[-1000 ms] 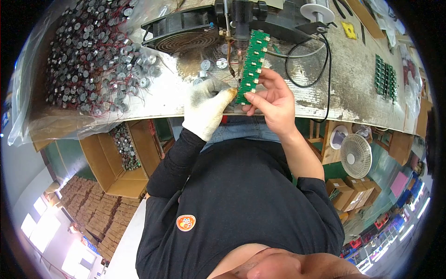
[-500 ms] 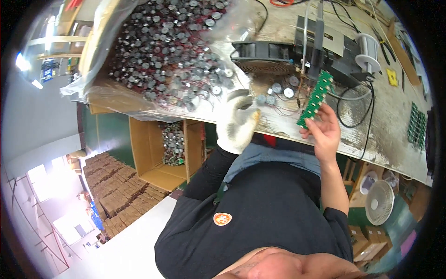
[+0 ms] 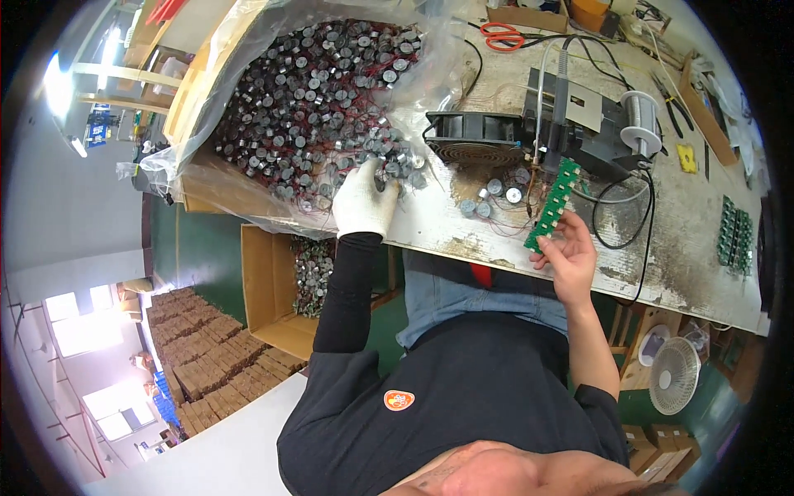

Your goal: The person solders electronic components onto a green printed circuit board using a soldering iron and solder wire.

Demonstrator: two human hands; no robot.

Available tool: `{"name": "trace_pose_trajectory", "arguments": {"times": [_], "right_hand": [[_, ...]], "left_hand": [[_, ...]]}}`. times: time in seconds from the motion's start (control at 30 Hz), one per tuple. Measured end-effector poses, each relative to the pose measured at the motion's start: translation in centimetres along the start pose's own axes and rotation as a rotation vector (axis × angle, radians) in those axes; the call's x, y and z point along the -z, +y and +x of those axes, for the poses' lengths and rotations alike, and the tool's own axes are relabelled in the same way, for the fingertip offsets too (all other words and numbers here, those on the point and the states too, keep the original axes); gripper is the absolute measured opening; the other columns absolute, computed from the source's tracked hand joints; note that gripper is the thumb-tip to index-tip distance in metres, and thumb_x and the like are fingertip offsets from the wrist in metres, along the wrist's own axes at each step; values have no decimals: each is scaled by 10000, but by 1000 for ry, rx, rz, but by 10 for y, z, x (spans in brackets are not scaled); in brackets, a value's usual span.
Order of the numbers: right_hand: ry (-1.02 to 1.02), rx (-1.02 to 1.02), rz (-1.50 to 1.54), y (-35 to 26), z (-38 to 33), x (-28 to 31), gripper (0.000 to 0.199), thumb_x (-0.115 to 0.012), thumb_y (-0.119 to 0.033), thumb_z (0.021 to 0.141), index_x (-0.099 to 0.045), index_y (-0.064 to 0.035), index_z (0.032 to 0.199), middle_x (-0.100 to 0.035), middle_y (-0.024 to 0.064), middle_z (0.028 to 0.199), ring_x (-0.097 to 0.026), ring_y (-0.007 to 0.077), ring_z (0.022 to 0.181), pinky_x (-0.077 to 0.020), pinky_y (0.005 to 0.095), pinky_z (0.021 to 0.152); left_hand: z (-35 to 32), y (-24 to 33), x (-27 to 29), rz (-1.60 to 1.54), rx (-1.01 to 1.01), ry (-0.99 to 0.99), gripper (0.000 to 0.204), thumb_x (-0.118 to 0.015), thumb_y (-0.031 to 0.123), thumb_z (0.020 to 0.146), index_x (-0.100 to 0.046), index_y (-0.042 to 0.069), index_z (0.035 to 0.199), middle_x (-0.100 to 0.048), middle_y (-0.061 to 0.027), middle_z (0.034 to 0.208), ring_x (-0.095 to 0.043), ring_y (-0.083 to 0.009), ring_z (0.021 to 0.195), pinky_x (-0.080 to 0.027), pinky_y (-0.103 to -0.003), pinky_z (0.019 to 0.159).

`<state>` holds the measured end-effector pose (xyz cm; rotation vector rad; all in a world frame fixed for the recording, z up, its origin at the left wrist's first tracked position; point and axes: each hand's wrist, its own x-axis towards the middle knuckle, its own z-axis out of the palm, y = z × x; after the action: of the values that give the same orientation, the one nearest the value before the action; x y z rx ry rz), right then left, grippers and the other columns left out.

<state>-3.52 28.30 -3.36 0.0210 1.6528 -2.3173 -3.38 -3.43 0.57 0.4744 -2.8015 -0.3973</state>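
At the counter's (image 3: 430, 219) left, a heap of motors (image 3: 322, 107) is met by the gloved left hand (image 3: 368, 198), curled, hold unclear; well right, by the right hand (image 3: 571, 263), a green circuit-board strip (image 3: 554, 205) is pinched. Picking seems in hand; a snag-free single lift seems required.

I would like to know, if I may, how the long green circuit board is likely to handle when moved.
The green circuit board is probably stiff: the right hand holds it near its lower end, yet it runs straight. It looks thin and narrow, so likely light. Small pale parts on it might catch.
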Motion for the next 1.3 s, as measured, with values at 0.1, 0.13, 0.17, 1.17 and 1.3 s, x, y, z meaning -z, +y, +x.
{"name": "trace_pose_trajectory", "arguments": {"times": [0.1,0.13,0.17,1.17,1.3], "right_hand": [[-8,4,-1,-2,1,-1,485,-593,72,834,-388,49,1274,-552,174,1087,-640,171,661,-502,230,501],[-16,9,-2,-2,1,-1,485,-594,71,834,-389,48,1274,-553,173,1085,-640,170,661,-502,231,501],[-18,5,-5,-3,0,-1,485,-594,71,834,-389,48,1274,-553,173,1085,-640,170,661,-502,231,501],[-12,-6,-12,-3,2,1,468,-574,73,837,-402,34,1271,-562,152,1085,-625,149,650,-497,221,501],[-13,-16,-1,-3,0,1,473,-582,71,840,-400,32,1275,-552,147,1083,-631,154,667,-500,222,515]], "left_hand": [[6,2,-6,28,-14,-66,389,-697,302,742,-621,86,1057,-645,-165,886,-627,-335,854,-500,-405,752],[11,2,-9,10,-30,-55,378,-701,327,745,-620,86,1025,-649,-167,865,-631,-343,829,-504,-411,728],[10,3,-11,9,-24,-57,378,-701,327,745,-620,86,1025,-649,-167,865,-631,-343,829,-504,-411,728],[-71,42,-25,-697,240,-148,189,-693,30,798,-610,-41,952,-651,-65,786,-550,-76,637,-444,-207,606],[-60,38,-21,-1004,270,17,189,-695,46,821,-586,-51,942,-664,-100,836,-566,-89,579,-444,-202,533]]}}
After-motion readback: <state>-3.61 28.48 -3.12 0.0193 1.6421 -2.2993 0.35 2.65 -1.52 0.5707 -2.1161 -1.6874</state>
